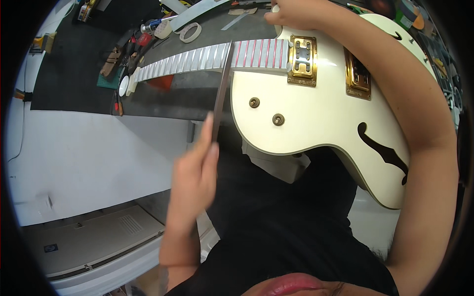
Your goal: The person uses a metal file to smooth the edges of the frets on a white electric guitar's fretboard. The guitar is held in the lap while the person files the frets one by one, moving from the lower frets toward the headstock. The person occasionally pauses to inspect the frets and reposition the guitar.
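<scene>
While gripping the brown bar (223, 91) in the left hand (195, 173), right hand (292, 15) at twelve o'clock with hold unclear, could skid under uneven pressure and scratch the guitar (306, 116).

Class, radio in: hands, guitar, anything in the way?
Left fingers closed on dark bar. Right fingers at far edge of guitar. Bar across neck. Right forearm across body, not neck.

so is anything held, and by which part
Left hand grips a thin dark bar by its near end; right hand is at the far edge of the f-hole electric guitar, hold unclear.
</scene>
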Demonstrator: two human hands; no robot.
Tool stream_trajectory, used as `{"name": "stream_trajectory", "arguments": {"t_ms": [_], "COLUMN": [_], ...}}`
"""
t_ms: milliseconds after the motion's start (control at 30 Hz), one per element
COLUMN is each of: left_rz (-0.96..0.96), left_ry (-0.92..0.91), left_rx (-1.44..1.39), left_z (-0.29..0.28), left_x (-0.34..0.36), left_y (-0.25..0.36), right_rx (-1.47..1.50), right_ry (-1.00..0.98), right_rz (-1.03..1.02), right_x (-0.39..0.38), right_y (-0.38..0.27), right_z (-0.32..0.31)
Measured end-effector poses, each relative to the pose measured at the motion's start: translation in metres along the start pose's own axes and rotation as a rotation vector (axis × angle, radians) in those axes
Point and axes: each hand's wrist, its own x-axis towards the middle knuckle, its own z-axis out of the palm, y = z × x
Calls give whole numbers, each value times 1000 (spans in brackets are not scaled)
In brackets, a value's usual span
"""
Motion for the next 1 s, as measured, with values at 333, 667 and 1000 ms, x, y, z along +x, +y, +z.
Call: {"name": "stream_trajectory", "arguments": {"t_ms": [333, 667, 1000], "left_rz": [7, -67, -49], "left_ry": [-34, -72, -21], "left_rx": [99, -49, -81], "left_z": [2, -6, 3], "left_x": [24, 107, -29], "left_y": [0, 28, -14], "right_rx": [8, 16, -35], "right_ry": [31, 26, -26], "right_rz": [-80, -73, -5], "right_x": [8, 5, 1], "right_y": [13, -6, 1], "right_z": [9, 3, -3]}}
